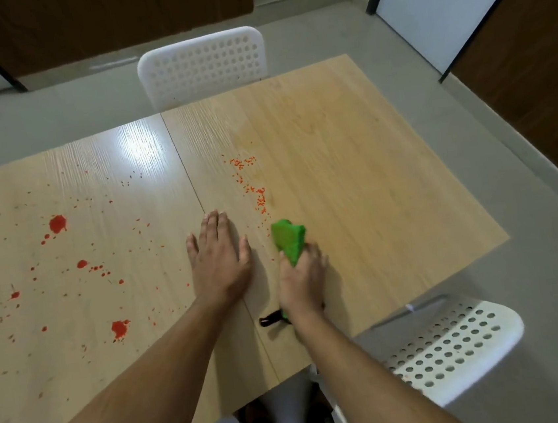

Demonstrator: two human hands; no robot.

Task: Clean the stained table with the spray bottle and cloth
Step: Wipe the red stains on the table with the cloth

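While left hand (219,256) lies flat, right hand (301,279) grips cloth (288,239), apparently protruding forward.

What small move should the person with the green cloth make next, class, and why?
Probably sweep the green cloth forward and slightly left over the table, through the line of small red specks. The right hand grips the cloth just short of them, and the left hand rests flat on the wood beside it. The larger red stains further left remain unwiped.
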